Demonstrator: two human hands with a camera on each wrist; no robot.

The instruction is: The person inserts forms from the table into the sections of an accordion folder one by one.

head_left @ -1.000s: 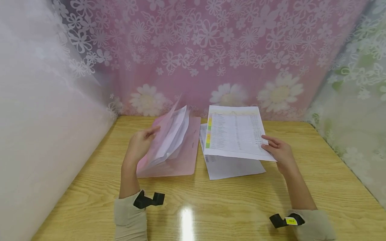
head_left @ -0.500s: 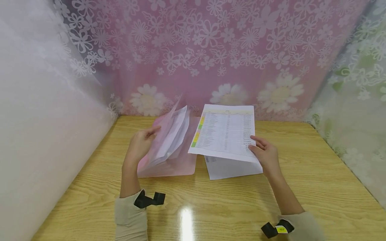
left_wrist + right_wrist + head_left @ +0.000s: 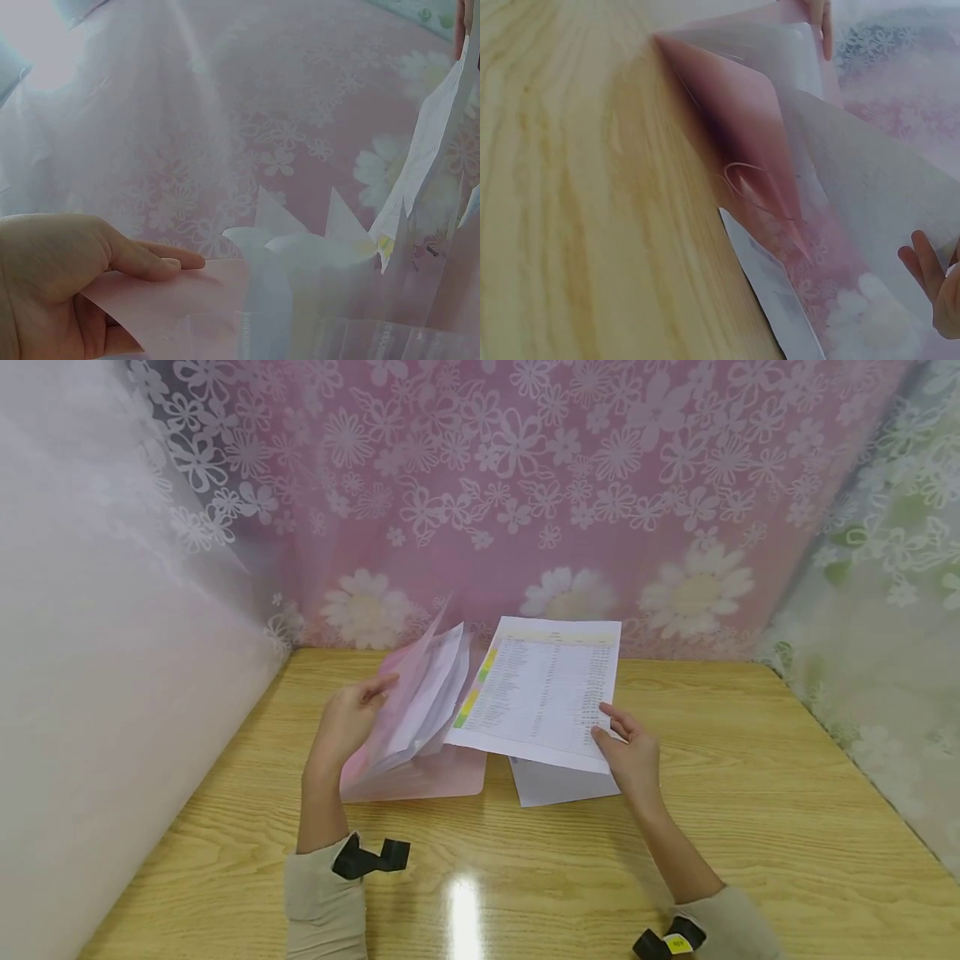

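2 hands work at frame centre: the left hand (image 3: 347, 720) grips the pink folder's (image 3: 420, 760) raised cover, and the right hand (image 3: 630, 752) pinches a printed sheet (image 3: 542, 693), which has slid left off the paper stack (image 3: 558, 783) on the bench (image 3: 750, 827), nearing the folder's mouth.

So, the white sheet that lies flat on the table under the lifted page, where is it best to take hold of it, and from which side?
Probably at its near right corner. The flat sheet pokes out there beyond the printed page held by the right hand. Come from the right, since the pink folder lies close on its left. It lies flat on the table, so slide fingers under the edge.
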